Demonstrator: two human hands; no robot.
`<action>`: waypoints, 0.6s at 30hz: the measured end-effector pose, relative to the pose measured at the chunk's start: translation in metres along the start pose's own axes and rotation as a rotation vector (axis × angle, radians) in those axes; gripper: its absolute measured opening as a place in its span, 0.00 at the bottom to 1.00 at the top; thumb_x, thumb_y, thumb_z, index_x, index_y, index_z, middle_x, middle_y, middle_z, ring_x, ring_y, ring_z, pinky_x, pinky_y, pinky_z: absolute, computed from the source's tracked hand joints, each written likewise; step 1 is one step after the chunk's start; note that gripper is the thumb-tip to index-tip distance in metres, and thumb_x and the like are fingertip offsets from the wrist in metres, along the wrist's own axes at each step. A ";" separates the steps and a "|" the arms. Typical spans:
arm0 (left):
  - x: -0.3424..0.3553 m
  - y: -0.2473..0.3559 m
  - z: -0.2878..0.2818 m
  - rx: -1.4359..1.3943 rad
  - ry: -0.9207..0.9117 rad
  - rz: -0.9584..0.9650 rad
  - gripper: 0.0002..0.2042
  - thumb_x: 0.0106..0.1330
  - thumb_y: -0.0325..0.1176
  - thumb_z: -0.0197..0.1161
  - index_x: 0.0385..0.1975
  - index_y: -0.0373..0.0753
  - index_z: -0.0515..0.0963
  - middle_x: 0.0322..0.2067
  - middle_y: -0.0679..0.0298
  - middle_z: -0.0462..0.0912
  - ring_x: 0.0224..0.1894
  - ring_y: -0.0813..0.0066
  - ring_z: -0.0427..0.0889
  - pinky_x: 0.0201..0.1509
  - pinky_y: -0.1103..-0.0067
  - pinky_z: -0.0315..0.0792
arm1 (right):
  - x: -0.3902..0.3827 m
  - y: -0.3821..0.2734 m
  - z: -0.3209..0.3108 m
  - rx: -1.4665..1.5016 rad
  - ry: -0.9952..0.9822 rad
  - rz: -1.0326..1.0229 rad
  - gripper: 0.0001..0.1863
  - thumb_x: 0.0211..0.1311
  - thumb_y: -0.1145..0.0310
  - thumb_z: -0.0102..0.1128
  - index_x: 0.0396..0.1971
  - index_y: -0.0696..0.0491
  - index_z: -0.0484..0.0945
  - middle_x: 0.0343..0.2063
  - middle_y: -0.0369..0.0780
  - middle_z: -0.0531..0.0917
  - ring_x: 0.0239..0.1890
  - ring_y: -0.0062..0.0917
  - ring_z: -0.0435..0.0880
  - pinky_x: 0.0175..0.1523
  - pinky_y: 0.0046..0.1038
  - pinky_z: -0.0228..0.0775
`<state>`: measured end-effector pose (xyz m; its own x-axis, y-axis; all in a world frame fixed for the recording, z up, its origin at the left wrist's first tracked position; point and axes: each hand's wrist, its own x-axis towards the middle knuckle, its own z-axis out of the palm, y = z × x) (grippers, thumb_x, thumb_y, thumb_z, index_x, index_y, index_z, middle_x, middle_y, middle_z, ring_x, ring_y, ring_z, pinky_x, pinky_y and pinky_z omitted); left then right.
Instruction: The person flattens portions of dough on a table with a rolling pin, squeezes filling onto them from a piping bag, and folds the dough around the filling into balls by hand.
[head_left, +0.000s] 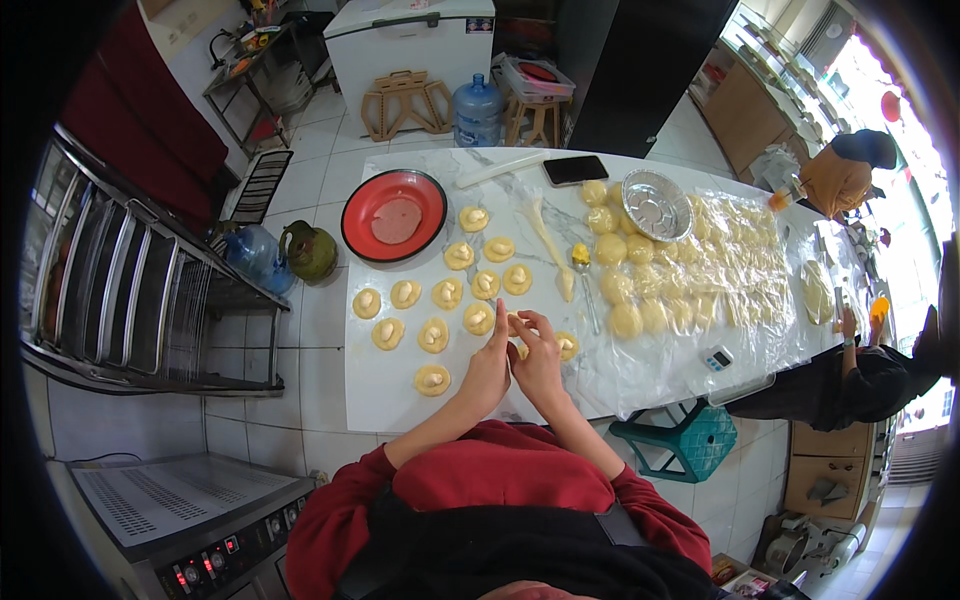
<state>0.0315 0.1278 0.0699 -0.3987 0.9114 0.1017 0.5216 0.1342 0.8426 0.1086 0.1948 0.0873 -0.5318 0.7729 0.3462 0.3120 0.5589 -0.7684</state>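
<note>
My left hand (488, 362) is held edge-on over the marble-patterned table (385, 405), fingers stretched out together. Against it, my right hand (540, 365) has its fingers bent and drawn together; what they hold, if anything, is hidden. Small flat dough rounds (433, 335), each topped with a pale lump, lie in loose rows left of and beyond my hands. One more dough round (566, 346) sits just right of my right hand. Farther off, a long dough strip (546, 245) lies beside a spoon (589, 290) bearing yellow paste (580, 254).
A red bowl (428, 212) containing a pink disc stands far left. Dough balls (627, 320) lie under plastic sheeting (760, 265) on the right, near a foil bowl (657, 205), phone (576, 171) and timer (717, 358). A teal stool (690, 440) and two other people are rightward.
</note>
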 end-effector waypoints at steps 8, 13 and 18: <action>0.014 -0.008 -0.016 -0.360 0.271 0.123 0.44 0.52 0.21 0.57 0.60 0.42 0.30 0.51 0.50 0.65 0.47 0.58 0.73 0.48 0.73 0.70 | 0.012 0.016 -0.018 0.396 -0.043 0.411 0.06 0.48 0.77 0.57 0.29 0.58 0.78 0.26 0.37 0.80 0.32 0.21 0.79 0.33 0.22 0.72; 0.014 -0.029 -0.015 -1.226 0.040 -0.372 0.18 0.54 0.24 0.59 0.45 0.37 0.64 0.40 0.63 0.73 0.38 0.79 0.76 0.41 0.84 0.72 | 0.014 0.011 -0.018 0.489 -0.144 0.292 0.07 0.49 0.76 0.58 0.30 0.59 0.78 0.28 0.37 0.80 0.33 0.17 0.78 0.31 0.18 0.72; 0.012 -0.035 -0.022 -1.237 -0.063 -0.449 0.15 0.58 0.32 0.57 0.44 0.37 0.68 0.35 0.66 0.75 0.35 0.81 0.75 0.39 0.85 0.72 | 0.025 0.015 -0.028 0.416 -0.334 0.475 0.09 0.46 0.74 0.61 0.31 0.56 0.79 0.28 0.36 0.80 0.33 0.16 0.77 0.29 0.17 0.69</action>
<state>-0.0085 0.1256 0.0532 -0.3023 0.9021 -0.3079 -0.6893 0.0163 0.7243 0.1218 0.2306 0.0994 -0.6466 0.7336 -0.2093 0.2790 -0.0279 -0.9599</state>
